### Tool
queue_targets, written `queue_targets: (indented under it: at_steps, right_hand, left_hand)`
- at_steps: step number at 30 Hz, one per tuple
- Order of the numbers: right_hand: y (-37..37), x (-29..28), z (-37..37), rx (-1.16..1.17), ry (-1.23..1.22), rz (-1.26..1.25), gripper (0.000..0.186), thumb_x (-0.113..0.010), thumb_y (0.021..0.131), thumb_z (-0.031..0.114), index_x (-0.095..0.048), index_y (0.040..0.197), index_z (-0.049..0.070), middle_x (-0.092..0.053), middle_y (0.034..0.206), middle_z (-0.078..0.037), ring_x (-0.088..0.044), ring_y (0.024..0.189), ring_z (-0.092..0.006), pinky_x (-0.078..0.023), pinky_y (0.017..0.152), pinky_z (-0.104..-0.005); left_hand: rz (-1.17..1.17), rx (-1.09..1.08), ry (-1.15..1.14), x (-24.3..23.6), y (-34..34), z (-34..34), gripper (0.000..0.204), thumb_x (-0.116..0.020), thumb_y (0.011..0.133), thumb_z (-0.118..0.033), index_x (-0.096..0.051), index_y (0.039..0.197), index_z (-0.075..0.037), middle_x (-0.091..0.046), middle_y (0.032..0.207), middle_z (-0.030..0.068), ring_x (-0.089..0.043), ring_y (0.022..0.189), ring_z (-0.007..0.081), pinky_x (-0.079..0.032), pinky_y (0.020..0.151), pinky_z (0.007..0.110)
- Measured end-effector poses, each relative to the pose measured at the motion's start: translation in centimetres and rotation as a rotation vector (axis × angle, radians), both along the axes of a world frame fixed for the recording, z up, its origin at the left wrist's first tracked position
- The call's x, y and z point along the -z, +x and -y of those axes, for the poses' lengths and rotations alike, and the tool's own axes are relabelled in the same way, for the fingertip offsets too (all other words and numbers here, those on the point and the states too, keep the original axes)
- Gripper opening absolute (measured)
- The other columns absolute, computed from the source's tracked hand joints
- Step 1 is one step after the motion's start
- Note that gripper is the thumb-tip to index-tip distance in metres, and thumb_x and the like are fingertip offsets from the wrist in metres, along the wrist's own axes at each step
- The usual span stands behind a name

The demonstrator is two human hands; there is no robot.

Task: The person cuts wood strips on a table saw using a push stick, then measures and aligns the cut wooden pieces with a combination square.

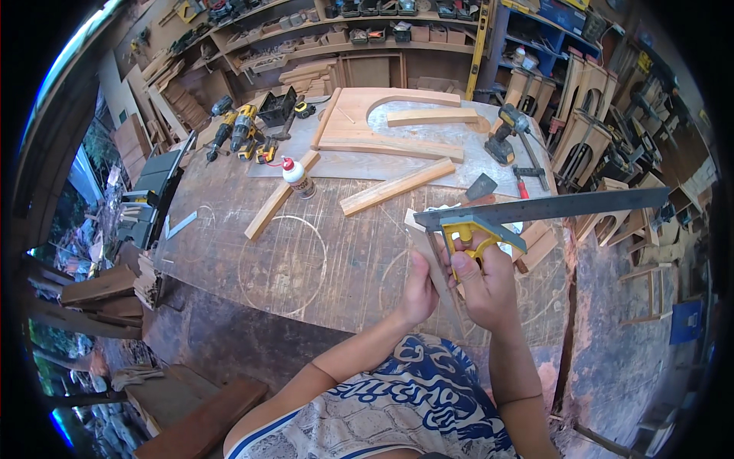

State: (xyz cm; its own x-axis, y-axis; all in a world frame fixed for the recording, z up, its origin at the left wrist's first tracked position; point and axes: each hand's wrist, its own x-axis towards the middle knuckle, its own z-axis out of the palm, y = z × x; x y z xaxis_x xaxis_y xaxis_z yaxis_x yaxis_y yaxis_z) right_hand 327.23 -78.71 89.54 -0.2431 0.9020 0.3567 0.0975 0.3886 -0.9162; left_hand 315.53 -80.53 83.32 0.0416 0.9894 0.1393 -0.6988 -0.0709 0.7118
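My right hand (489, 289) is closed on the yellow head of a combination square (562, 206), whose long dark blade reaches out to the right. My left hand (418, 292) grips a narrow wooden strip (428, 249) that slants up from between my hands. The square's head and the left end of its blade sit close against the strip's upper end; whether they touch is hard to tell. Part of the strip's lower length is hidden by my fingers. Behind the blade, a putty knife (482, 187) lies on the table beside small items that are partly covered.
On the worn wooden table (206, 252) stand a white glue bottle (297, 177) with a red cap and loose wood pieces (397, 186). Farther back lie a curved wooden frame (355, 107), drills (245, 130), an impact driver (501, 138) and a clamp (527, 177). Shelves line the wall.
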Motion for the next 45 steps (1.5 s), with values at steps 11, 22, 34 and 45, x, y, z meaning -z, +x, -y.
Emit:
queue_targets:
  at_steps: [11, 22, 34, 45]
  right_hand:
    - [-0.1, 0.1, 0.3, -0.022, -0.086, -0.023, 0.026, -0.066, 0.097, 0.018, -0.064, 0.089, -0.006, -0.068, 0.078, -0.016, -0.068, 0.069, -0.0231, -0.05, 0.061, -0.0337]
    - [-0.1, 0.0, 1.9, 0.089, 0.165, 0.177, 0.028, -0.065, 0.097, 0.019, -0.063, 0.087, -0.007, -0.068, 0.084, -0.016, -0.064, 0.069, -0.0233, -0.049, 0.063, -0.0334]
    - [-0.1, 0.2, 1.4, 0.062, 0.192, 0.255, 0.023, -0.064, 0.098, 0.015, -0.063, 0.102, -0.008, -0.068, 0.082, -0.014, -0.064, 0.069, -0.0199, -0.049, 0.063, -0.0326]
    - [-0.6, -0.8, 0.3, 0.057, 0.085, 0.162, 0.021, -0.067, 0.094, 0.014, -0.065, 0.095, -0.008, -0.071, 0.087, -0.02, -0.069, 0.075, -0.0355, -0.052, 0.068, -0.0399]
  left_hand:
    - [0.269, 0.154, 0.198, 3.3, -1.1, -0.4, 0.081, -0.018, 0.102, -0.069, -0.048, 0.138, -0.003, -0.062, 0.107, 0.0057, -0.056, 0.092, 0.0147, -0.044, 0.085, 0.032]
    - [-0.051, -0.064, 0.219, 3.0, 0.2, 0.4, 0.079, -0.015, 0.104, -0.065, -0.045, 0.141, -0.002, -0.057, 0.133, 0.0138, -0.055, 0.122, 0.0247, -0.041, 0.107, 0.041]
    - [0.136, -0.075, 0.143, 1.3, 0.2, 0.3, 0.081, -0.015, 0.103, -0.067, -0.049, 0.135, 0.0, -0.062, 0.122, 0.0147, -0.058, 0.115, 0.0241, -0.045, 0.102, 0.039]
    - [0.068, -0.018, 0.118, 1.0, -0.2, -0.4, 0.082, -0.017, 0.103, -0.066, -0.042, 0.144, 0.0, -0.053, 0.14, 0.0155, -0.054, 0.128, 0.0263, -0.041, 0.11, 0.042]
